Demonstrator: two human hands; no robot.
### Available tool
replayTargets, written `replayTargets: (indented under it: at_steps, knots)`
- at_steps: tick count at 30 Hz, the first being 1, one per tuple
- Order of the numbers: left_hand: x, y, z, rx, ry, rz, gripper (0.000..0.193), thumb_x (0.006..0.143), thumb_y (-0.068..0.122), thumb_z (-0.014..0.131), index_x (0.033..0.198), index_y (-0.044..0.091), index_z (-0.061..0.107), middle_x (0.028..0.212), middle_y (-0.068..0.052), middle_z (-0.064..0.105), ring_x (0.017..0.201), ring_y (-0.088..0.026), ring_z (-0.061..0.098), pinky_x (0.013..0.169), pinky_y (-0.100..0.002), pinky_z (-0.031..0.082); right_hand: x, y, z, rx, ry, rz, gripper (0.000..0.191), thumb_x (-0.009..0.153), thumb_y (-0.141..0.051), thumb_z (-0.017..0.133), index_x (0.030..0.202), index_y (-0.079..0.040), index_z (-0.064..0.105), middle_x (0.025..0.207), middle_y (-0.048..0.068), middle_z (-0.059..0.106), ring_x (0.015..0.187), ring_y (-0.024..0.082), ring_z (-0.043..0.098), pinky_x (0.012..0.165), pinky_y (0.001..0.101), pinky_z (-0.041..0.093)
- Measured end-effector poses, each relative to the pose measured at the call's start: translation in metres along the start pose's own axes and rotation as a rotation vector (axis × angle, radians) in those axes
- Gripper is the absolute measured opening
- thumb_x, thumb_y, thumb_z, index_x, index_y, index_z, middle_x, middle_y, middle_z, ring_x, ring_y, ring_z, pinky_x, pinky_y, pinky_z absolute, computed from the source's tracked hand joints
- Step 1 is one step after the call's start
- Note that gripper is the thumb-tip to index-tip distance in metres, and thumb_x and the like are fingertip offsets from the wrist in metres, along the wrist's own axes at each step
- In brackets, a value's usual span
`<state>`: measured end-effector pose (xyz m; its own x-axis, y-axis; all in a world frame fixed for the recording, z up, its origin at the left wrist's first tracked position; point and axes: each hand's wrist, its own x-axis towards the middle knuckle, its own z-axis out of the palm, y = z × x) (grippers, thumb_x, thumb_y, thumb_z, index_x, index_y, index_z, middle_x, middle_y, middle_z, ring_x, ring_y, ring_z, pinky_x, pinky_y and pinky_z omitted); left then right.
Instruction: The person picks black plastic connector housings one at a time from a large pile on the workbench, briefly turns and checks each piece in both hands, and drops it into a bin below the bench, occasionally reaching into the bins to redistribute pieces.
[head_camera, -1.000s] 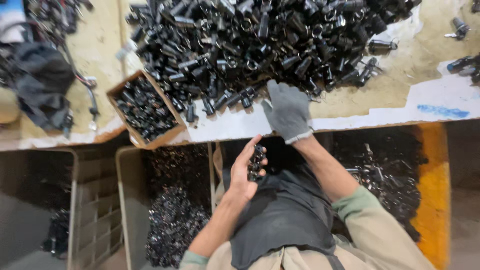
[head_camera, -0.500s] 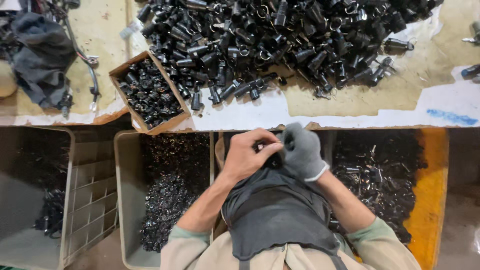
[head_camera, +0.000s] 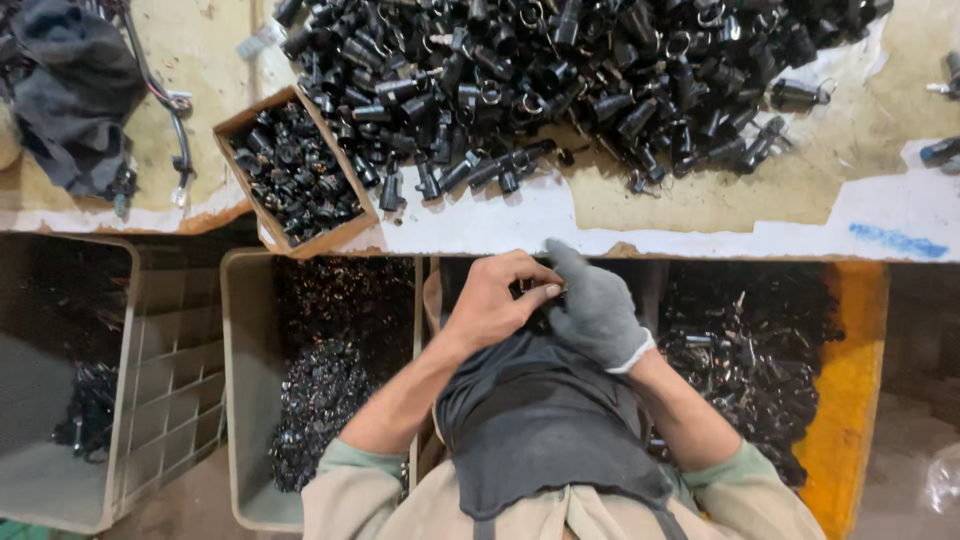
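My bare left hand (head_camera: 492, 303) and my grey-gloved right hand (head_camera: 597, 312) meet just below the table edge, over my dark apron (head_camera: 540, 420). The fingertips of both hands pinch a small black part (head_camera: 553, 292) between them; most of it is hidden by the fingers. A big heap of black cylindrical parts with wire rings (head_camera: 560, 80) lies on the table above my hands. A small cardboard box (head_camera: 232, 128) full of the same black parts stands at the table's front edge, to the left.
Under the table stand a beige bin (head_camera: 240, 400) of small black pieces, a grey crate (head_camera: 150, 400) on the left, and an orange bin (head_camera: 850, 400) of black parts on the right. A dark cloth (head_camera: 70, 90) and cables lie on the table's left end.
My right hand left the heap at the table edge and came down to my left hand, which held a black part. Both hands now close together on it.
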<state>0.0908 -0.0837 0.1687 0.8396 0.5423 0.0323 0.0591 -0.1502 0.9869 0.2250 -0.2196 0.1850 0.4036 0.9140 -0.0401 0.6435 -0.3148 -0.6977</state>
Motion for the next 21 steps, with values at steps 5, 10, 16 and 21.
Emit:
replayTargets:
  at_steps: [5,10,16,21]
  knots:
    - [-0.016,-0.029,0.006,-0.962,0.493,-0.536,0.023,0.099,0.019,0.067,0.116,0.005,0.072,0.094,-0.007,0.070,0.073,-0.016,0.063,0.054,-0.027,0.046,-0.026,0.047,-0.018,0.754,0.167,0.367,0.026,0.090,-0.008,0.054,0.114,-0.001,0.062,0.084,0.019,0.062,0.066,0.038,0.057,0.063,0.0407,0.048]
    - [-0.065,-0.086,0.044,-1.246,0.156,-0.991,0.033,0.093,0.023,0.059,0.125,0.015,0.064,0.097,-0.006,0.074,0.070,-0.018,0.067,0.053,-0.029,0.052,-0.042,0.093,-0.046,-0.536,0.067,0.288,0.015,0.091,-0.018,0.068,0.104,-0.010,0.067,0.081,0.018,0.071,0.077,0.040,0.067,0.079,0.0509,0.052]
    - [-0.059,-0.125,0.065,-1.380,0.535,-0.873,0.030,0.100,0.028,0.063,0.128,0.018,0.065,0.090,-0.004,0.067,0.072,-0.017,0.062,0.062,-0.032,0.058,0.039,0.066,-0.065,-0.376,0.572,-0.056,0.030,0.096,-0.014,0.073,0.123,-0.005,0.066,0.106,0.016,0.072,0.098,0.038,0.068,0.085,0.0461,0.051]
    - [-0.060,-0.094,0.053,-1.222,0.388,-0.888,0.032,0.095,0.028,0.059,0.124,0.018,0.068,0.094,-0.003,0.072,0.073,-0.016,0.065,0.056,-0.028,0.052,0.108,0.051,-0.065,-0.655,0.443,0.013,0.035,0.082,-0.019,0.082,0.108,-0.002,0.066,0.077,0.013,0.066,0.078,0.037,0.064,0.076,0.0505,0.048]
